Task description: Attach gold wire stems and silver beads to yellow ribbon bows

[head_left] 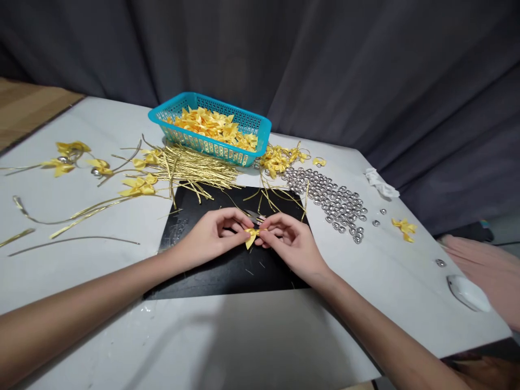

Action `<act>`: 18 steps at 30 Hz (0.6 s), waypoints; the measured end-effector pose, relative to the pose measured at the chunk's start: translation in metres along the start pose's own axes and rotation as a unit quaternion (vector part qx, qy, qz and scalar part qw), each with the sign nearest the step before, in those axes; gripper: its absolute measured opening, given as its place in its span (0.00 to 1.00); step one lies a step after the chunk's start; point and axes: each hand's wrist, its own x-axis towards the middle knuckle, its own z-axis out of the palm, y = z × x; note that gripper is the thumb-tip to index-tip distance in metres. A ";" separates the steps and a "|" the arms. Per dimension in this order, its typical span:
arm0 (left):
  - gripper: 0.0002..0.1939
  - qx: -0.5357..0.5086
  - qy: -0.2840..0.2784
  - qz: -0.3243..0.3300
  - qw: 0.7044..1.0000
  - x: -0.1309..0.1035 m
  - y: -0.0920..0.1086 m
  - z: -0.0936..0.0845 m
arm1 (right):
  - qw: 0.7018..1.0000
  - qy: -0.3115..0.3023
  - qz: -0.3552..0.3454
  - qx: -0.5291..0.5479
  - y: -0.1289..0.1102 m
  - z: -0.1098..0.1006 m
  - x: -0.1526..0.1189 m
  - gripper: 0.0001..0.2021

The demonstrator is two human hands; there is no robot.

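Above the black mat (244,279), a small yellow ribbon bow (251,236) is pinched between both hands. My left hand (217,233) grips its left side with thumb and fingertips. On its right side, my right hand (293,245) holds it with curled fingers. A small metal tool (254,215) lies on the mat just beyond the fingertips, partly hidden. Gold wire ties (199,169) form a pile behind the mat. Several silver round pieces (337,200) are spread to the right of it.
A blue basket (264,132) of yellow bows stands at the back. Loose bows and wires (140,185) lie on the left of the white table (260,341). A crumpled white tissue (381,183), a yellow bow (404,228) and a white device (468,292) are at the right.
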 end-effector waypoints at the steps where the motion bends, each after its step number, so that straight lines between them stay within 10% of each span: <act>1: 0.06 -0.002 0.003 0.002 1.000 0.000 -0.001 -0.001 | 1.000 -0.001 0.002 -0.001 0.000 0.000 0.001 0.13; 12: 0.07 -0.038 -0.006 0.070 0.997 0.006 -0.003 -0.011 | 0.993 0.096 0.049 -0.055 0.004 0.006 0.004 0.20; 18: 0.11 0.062 0.030 0.109 0.992 -0.064 0.035 -0.046 | 0.985 0.138 0.045 -0.093 0.011 0.012 0.002 0.18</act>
